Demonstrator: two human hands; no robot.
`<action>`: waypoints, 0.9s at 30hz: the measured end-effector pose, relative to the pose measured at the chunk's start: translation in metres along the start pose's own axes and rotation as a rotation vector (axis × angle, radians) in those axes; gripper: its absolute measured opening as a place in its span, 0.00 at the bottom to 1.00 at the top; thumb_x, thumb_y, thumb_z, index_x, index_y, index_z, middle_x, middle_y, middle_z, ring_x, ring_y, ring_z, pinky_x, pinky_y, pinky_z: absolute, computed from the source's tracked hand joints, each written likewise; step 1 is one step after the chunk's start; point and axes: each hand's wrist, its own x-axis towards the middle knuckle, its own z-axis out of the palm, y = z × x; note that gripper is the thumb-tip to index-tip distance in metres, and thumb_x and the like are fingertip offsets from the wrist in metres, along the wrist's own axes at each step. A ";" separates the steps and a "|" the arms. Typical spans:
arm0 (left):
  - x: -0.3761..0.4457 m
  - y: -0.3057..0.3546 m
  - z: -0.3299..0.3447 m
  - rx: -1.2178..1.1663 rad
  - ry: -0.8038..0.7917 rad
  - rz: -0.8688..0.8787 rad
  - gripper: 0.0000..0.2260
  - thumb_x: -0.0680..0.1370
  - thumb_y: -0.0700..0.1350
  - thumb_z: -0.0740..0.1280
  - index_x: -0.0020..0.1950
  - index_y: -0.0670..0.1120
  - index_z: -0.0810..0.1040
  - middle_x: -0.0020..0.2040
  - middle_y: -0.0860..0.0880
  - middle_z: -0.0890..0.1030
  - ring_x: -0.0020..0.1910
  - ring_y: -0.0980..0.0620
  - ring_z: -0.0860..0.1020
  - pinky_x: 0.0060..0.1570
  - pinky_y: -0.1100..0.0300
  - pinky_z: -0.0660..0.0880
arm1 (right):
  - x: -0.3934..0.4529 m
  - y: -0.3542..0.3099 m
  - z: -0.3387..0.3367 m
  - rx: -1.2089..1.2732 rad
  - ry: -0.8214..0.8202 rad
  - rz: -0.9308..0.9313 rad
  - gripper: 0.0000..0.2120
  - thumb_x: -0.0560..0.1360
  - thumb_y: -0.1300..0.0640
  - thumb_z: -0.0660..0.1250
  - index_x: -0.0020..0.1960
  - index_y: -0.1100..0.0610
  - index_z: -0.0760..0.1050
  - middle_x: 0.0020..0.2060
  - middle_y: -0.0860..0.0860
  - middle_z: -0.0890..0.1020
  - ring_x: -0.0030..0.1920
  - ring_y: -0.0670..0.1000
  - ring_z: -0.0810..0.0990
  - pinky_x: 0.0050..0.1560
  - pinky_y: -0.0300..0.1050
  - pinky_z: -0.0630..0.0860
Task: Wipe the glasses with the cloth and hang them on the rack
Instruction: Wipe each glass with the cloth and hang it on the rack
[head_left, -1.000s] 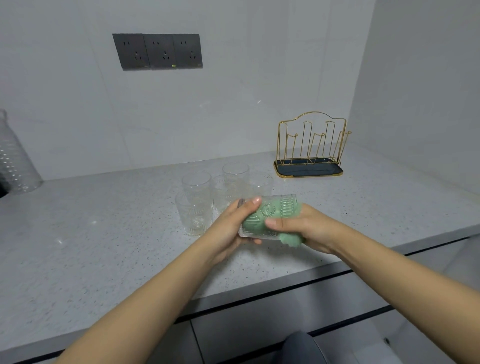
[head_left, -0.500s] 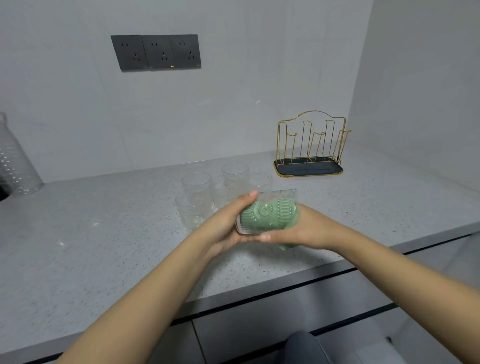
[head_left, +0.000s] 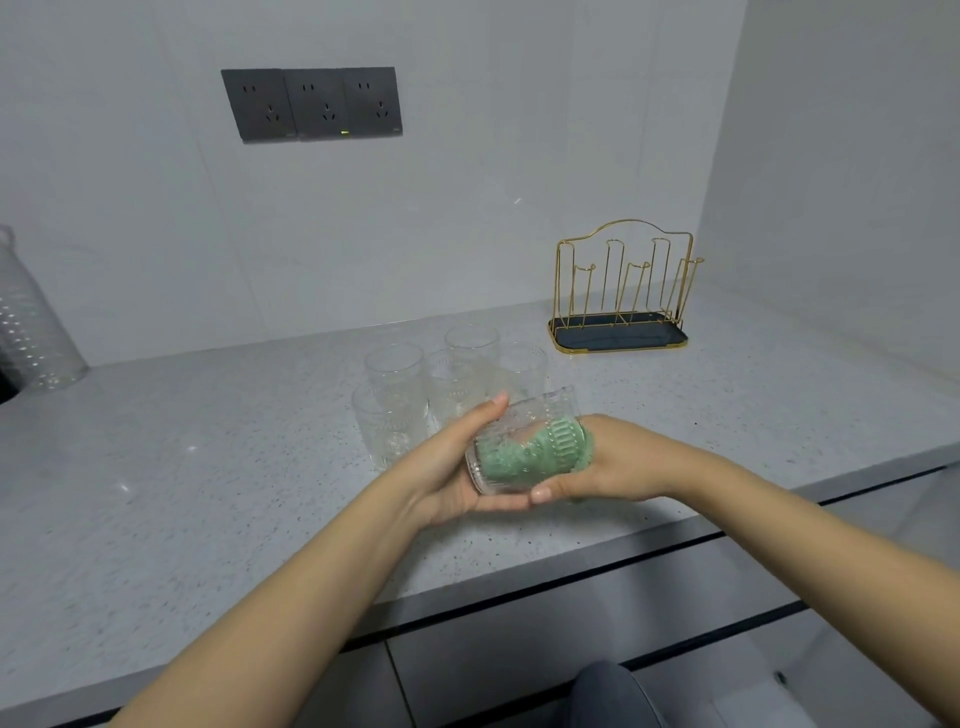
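I am gripping a patterned glass (head_left: 524, 447) on its side, left hand (head_left: 447, 467) curled round its base, right hand (head_left: 608, 460) pressing a green cloth (head_left: 530, 453) inside. Beyond my fingers, five glasses (head_left: 441, 384) are standing on the desk (head_left: 208, 467); the gold rack (head_left: 621, 296) is sitting farther right.

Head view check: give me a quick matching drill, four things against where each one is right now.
Things:
1. green cloth
2. held glass
3. gold rack
4. wall sockets

Places:
A. far right of the counter, nothing hanging on it
B. on the wall above the counter
C. stuffed inside a glass
D. on its side between left hand and right hand

Pairs: 1-C, 2-D, 3-A, 4-B
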 end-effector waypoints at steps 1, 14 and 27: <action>-0.001 -0.003 -0.003 -0.010 -0.042 -0.020 0.22 0.74 0.58 0.67 0.61 0.46 0.78 0.55 0.39 0.83 0.49 0.41 0.83 0.49 0.42 0.79 | -0.001 -0.002 -0.005 0.008 -0.029 0.011 0.12 0.71 0.59 0.72 0.45 0.43 0.75 0.32 0.33 0.80 0.33 0.33 0.77 0.36 0.25 0.69; 0.016 -0.012 -0.008 0.109 -0.210 0.063 0.45 0.52 0.54 0.85 0.63 0.39 0.75 0.56 0.43 0.83 0.53 0.48 0.82 0.53 0.55 0.80 | 0.008 0.002 -0.013 0.258 0.221 -0.026 0.13 0.65 0.66 0.75 0.43 0.59 0.72 0.33 0.50 0.76 0.31 0.45 0.74 0.29 0.35 0.70; 0.034 -0.021 0.039 -0.677 0.257 0.359 0.33 0.69 0.44 0.77 0.72 0.40 0.69 0.65 0.38 0.78 0.62 0.41 0.79 0.51 0.50 0.82 | 0.027 -0.009 0.087 0.948 0.961 0.017 0.26 0.73 0.36 0.54 0.68 0.44 0.69 0.63 0.44 0.77 0.62 0.43 0.75 0.64 0.43 0.69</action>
